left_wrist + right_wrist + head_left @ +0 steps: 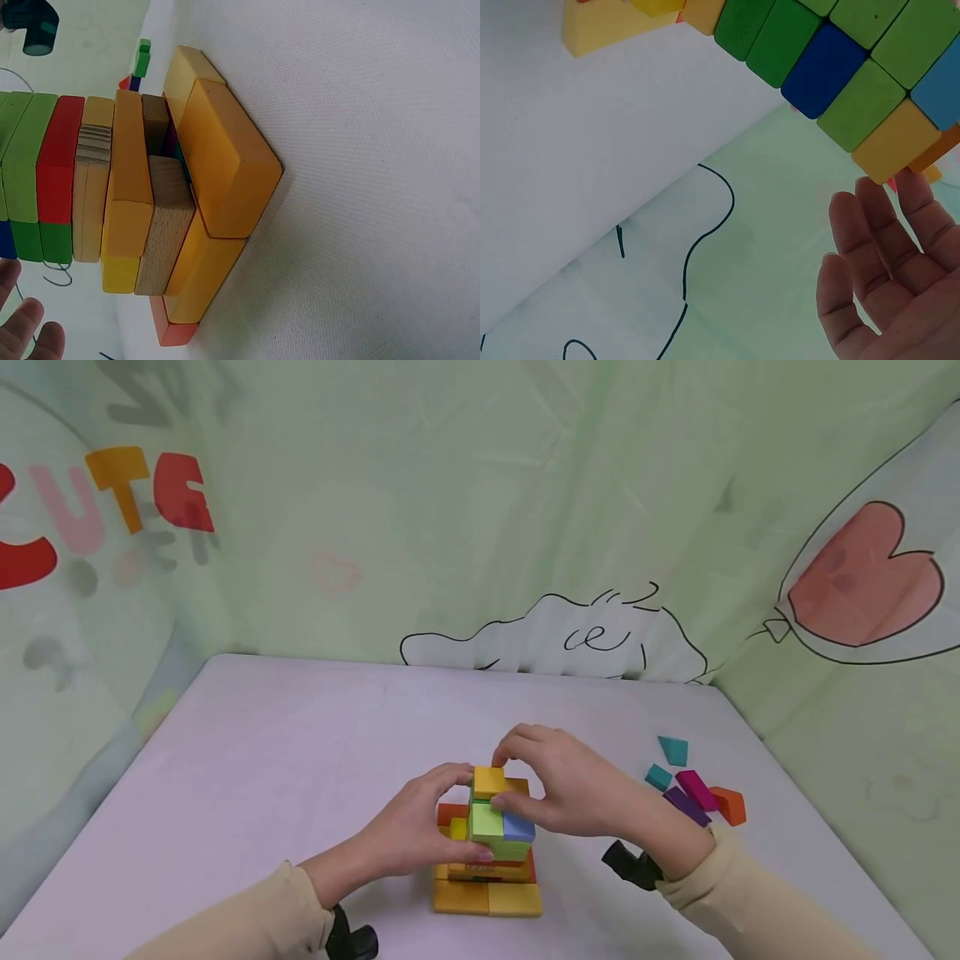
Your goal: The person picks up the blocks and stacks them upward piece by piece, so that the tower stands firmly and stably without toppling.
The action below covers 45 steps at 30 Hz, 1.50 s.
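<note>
A tower of colored wooden blocks stands on the table, with green, blue, red and yellow pieces stacked over a wide orange base. My left hand holds the tower from its left side, thumb across the front and fingers toward the back; some of its fingertips show in the left wrist view. At the top, my right hand pinches the yellow and orange blocks, thumb in front and fingers behind. In the right wrist view, the fingertips touch the upper yellow block. The thumb is hidden there.
Loose blocks lie to the right of the tower: teal, magenta, purple and orange. The white table meets a printed green curtain at the back. Black wrist cameras sit on both wrists.
</note>
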Tool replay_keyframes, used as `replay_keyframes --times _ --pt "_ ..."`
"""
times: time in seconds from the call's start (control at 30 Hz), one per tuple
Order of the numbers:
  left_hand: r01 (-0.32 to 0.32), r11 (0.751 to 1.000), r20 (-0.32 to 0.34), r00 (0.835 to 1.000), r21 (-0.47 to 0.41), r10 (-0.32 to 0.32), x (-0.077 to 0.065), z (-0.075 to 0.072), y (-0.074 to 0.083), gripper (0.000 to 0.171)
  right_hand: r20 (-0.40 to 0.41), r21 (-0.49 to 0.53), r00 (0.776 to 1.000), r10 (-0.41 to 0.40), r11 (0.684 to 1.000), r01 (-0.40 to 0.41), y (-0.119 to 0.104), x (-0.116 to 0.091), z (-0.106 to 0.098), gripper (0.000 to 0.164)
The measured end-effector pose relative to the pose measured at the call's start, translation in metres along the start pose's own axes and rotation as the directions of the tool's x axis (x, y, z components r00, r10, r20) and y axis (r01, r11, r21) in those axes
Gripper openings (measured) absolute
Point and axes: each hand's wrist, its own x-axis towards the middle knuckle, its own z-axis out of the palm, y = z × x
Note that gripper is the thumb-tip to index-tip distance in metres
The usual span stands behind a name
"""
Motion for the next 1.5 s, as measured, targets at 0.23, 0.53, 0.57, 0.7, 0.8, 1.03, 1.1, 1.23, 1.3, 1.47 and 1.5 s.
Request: replay_keyframes --times 0.23,0.53,0.57,0.7,0.8,1.03,1.1,1.23,1.3,1.47,1.5 --pt "-0.002 1.0 0.002 1.0 -0.005 0.002 0.0 0.0 0.0 0.064 0.0 -0.002 1.0 -0.001 1.0 0.001 0.0 -0.001 0.001 0.026" --pt "-0.001 1.0 0.003 1.0 -0.007 0.001 -0.001 0.0 0.001 0.064 -0.007 0.007 1.0 -0.019 1.0 0.019 -0.001 -0.001 0.002 0.026" --pt "-0.002 1.0 0.004 1.0 -0.007 0.002 -0.001 0.0 0.0 0.064 -0.006 0.008 1.0 -0.019 1.0 0.019 -0.001 -0.001 0.002 0.027" --pt "-0.003 1.0 0.001 1.0 -0.008 0.003 0.0 0.0 0.0 0.064 -0.018 0.025 1.0 0.008 1.0 -0.007 0.001 -0.005 -0.002 0.031" --pt "0.005 1.0 0.0 1.0 -0.008 -0.005 0.001 0.0 0.0 0.064 -0.058 0.047 0.995 0.076 0.996 -0.073 0.008 -0.014 -0.008 0.032" --pt "0.028 1.0 -0.007 1.0 0.011 -0.028 0.001 0.0 0.003 0.066 -0.166 0.049 0.959 0.231 0.973 -0.226 0.068 -0.064 -0.006 0.028" --pt "0.033 0.999 -0.008 0.999 0.018 -0.033 0.001 0.0 0.003 0.066 -0.171 0.028 0.946 0.277 0.961 -0.276 0.094 -0.082 -0.002 0.026" --pt "0.039 0.999 -0.01 0.999 0.026 -0.039 0.0 0.0 0.003 0.066 -0.088 0.016 0.909 0.409 0.912 -0.409 0.139 -0.118 0.012 0.023" --pt "0.041 0.999 -0.009 0.999 0.03 -0.041 0.0 0.001 0.002 0.066 -0.02 0.017 0.889 0.457 0.889 -0.457 0.154 -0.133 0.02 0.022" --pt "0.041 0.999 -0.007 0.999 0.034 -0.041 0.001 0.002 0.003 0.066 0.085 0.004 0.873 0.48 0.876 -0.482 0.173 -0.16 0.032 0.028" --pt "0.041 0.999 -0.006 0.999 0.032 -0.041 0.001 0.002 0.003 0.066 0.089 -0.013 0.871 0.483 0.875 -0.484 0.175 -0.163 0.034 0.031"
